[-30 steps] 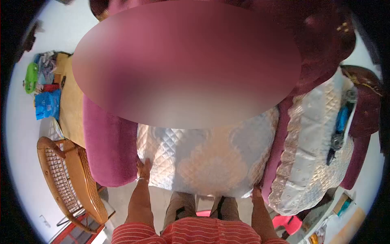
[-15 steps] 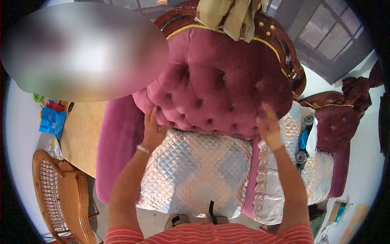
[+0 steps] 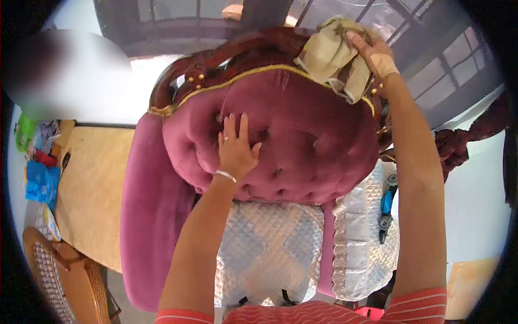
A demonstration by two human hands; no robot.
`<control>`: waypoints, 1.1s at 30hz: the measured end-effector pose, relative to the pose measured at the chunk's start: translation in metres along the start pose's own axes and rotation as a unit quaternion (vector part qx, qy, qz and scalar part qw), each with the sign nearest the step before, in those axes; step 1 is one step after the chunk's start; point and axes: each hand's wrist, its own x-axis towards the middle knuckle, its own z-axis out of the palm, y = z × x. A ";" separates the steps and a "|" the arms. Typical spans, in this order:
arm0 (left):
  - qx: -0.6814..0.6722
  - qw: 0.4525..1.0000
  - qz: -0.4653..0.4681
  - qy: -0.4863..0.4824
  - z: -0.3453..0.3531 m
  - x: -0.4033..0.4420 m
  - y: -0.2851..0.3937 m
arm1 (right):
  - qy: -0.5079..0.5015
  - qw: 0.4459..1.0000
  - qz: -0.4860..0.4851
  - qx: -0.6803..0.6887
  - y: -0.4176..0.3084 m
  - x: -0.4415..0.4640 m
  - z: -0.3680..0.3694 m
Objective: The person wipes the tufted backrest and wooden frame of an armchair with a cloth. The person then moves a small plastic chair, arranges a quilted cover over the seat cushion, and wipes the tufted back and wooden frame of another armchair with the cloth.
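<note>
My left hand (image 3: pixel 237 148) lies with its fingers spread against the purple tufted backrest (image 3: pixel 318 124) of a sofa. A pale bracelet circles that wrist, and a ring shows on one finger. At the top right of the backrest, my right hand (image 3: pixel 373 53) grips a beige and brown patterned cloth (image 3: pixel 326 56) draped over the carved wooden frame (image 3: pixel 199 62). Part of the cloth hangs down over the yellow trim, and its exact kind does not show. Below the backrest lies a quilted seat pad (image 3: pixel 270 248).
A wooden table (image 3: pixel 91 183) with a blue packet (image 3: pixel 42 181) stands at the left, beside a wooden chair (image 3: pixel 81 281). Right of the seat, a lace-edged cover (image 3: pixel 353 243) bears a blue toy-like object with dark wheels (image 3: pixel 387 201). Barred windows (image 3: pixel 216 16) rise behind the sofa.
My right hand has risen from the lower backrest to the cloth and taken hold of it. My left hand has moved up and right onto the tufting. The view has shifted upward.
</note>
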 end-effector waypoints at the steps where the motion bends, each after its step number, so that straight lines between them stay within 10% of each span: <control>1: -0.002 1.000 0.005 0.006 -0.001 0.003 0.003 | 0.009 0.998 0.018 -0.059 -0.005 0.003 -0.006; 21: 0.008 1.000 0.022 -0.009 -0.010 0.002 0.002 | -0.035 0.972 0.082 -0.216 -0.031 0.006 -0.016; 33: 0.054 0.998 0.026 0.002 0.001 0.000 0.012 | 0.011 0.980 -0.070 -0.188 -0.002 -0.005 -0.018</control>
